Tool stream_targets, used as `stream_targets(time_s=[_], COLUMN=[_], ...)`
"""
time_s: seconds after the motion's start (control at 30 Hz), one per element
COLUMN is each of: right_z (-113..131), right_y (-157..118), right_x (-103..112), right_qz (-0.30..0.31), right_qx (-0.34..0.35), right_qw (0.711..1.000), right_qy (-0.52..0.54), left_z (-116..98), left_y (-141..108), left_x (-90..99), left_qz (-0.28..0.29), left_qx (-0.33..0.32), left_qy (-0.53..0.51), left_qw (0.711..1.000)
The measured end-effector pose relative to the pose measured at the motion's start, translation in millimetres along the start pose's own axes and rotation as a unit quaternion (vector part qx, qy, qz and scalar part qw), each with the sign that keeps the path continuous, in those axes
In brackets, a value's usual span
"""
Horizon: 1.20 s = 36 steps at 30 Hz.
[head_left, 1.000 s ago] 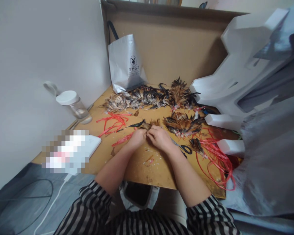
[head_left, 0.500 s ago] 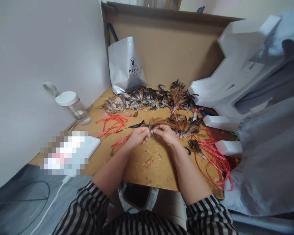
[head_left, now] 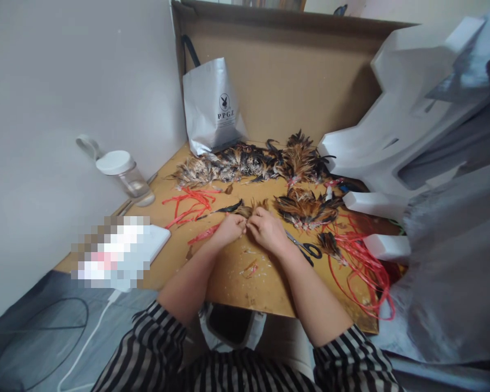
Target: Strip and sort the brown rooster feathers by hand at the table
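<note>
Both hands meet at the middle of the wooden table (head_left: 228, 283). My left hand (head_left: 231, 227) pinches the base of a small brown feather bunch (head_left: 251, 208), whose tips stick out beyond the fingers. Against it, my right hand (head_left: 265, 227) is closed on the same bunch, knuckles up. Right of my hands lies a larger brown and black feather bundle (head_left: 306, 209). Black-handled scissors (head_left: 308, 249) rest beside my right wrist. Red plastic strips (head_left: 191, 201) lie to the left, near a dark feather (head_left: 231, 208).
A long feather pile (head_left: 228, 166) runs along the back, before a silver bag (head_left: 212, 109). At the left are a lidded bottle (head_left: 124, 174) and a blurred phone-like device (head_left: 157, 242). White foam pieces (head_left: 386, 247) and tangled red strips (head_left: 363, 261) sit at the right.
My right hand has shifted left and turned more over the small bunch, drawing away from the larger bundle. The scissors now show more fully. The view has shifted slightly.
</note>
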State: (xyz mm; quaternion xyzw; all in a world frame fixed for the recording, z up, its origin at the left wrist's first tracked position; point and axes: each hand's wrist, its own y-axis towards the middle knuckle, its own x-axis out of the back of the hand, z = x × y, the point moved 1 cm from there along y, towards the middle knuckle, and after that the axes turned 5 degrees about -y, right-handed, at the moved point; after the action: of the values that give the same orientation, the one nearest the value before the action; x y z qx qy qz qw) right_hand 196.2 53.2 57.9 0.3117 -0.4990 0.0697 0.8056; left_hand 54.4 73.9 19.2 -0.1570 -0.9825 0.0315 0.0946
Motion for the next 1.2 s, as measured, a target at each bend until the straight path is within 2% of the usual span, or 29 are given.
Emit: stream_targets(time_s=[0.03, 0.1, 0.17, 0.23, 0.3, 0.37, 0.43, 0.5, 0.57, 0.7, 0.77, 0.87, 0.97, 1.03, 1.1, 1.2], right_z=[-3, -11, -20, -27, -28, -25, -19, -13, -9, -8, -9, -12, -16, -18, -19, -23], right_y=[0, 2, 3, 3, 2, 1, 1, 2, 4, 7, 7, 6, 6, 6, 7, 8], right_x=[3, 7, 8, 5, -3, -13, -20, -21, -19, -17, -18, -21, -22, -21, -19, -17], right_qz=[0.003, 0.025, 0.077, 0.104, 0.085, 0.083, 0.040, 0.038, 0.035, -0.013, -0.031, -0.041, -0.069, -0.084, -0.093, -0.115], right_qx=[-0.002, -0.018, -0.050, -0.111, -0.178, -0.223, -0.240, -0.235, -0.223, -0.213, -0.216, -0.221, -0.230, -0.232, -0.233, -0.252], right_qw=[1.000, 0.993, 0.964, 0.902, 0.822, 0.758, 0.714, 0.694, 0.685, 0.674, 0.675, 0.697, 0.733, 0.756, 0.777, 0.805], right_qy=[0.022, 0.112, 0.250, 0.403, 0.534, 0.608, 0.657, 0.680, 0.693, 0.707, 0.705, 0.681, 0.636, 0.607, 0.578, 0.524], left_z=[-3, -10, -17, -22, -23, -22, -20, -20, -22, -26, -26, -25, -23, -22, -22, -24], left_y=[-3, -9, -15, -19, -22, -23, -22, -21, -21, -21, -22, -21, -18, -16, -14, -13], left_x=[1.1, 2.4, 3.1, 3.0, 1.6, -0.8, -3.1, -4.5, -5.3, -6.7, -7.1, -7.7, -7.6, -5.9, -1.8, 9.1], left_qz=[0.018, 0.098, 0.180, 0.229, 0.256, 0.274, 0.273, 0.254, 0.237, 0.238, 0.240, 0.245, 0.245, 0.236, 0.209, 0.126], left_qx=[0.013, 0.040, 0.048, 0.060, 0.065, 0.076, 0.089, 0.102, 0.115, 0.131, 0.136, 0.139, 0.133, 0.123, 0.103, 0.058], left_qy=[0.018, 0.010, -0.033, -0.116, -0.232, -0.326, -0.396, -0.456, -0.505, -0.570, -0.584, -0.576, -0.541, -0.501, -0.443, -0.319], left_qw=[1.000, 0.994, 0.982, 0.965, 0.936, 0.902, 0.872, 0.847, 0.822, 0.775, 0.764, 0.767, 0.794, 0.823, 0.866, 0.937])
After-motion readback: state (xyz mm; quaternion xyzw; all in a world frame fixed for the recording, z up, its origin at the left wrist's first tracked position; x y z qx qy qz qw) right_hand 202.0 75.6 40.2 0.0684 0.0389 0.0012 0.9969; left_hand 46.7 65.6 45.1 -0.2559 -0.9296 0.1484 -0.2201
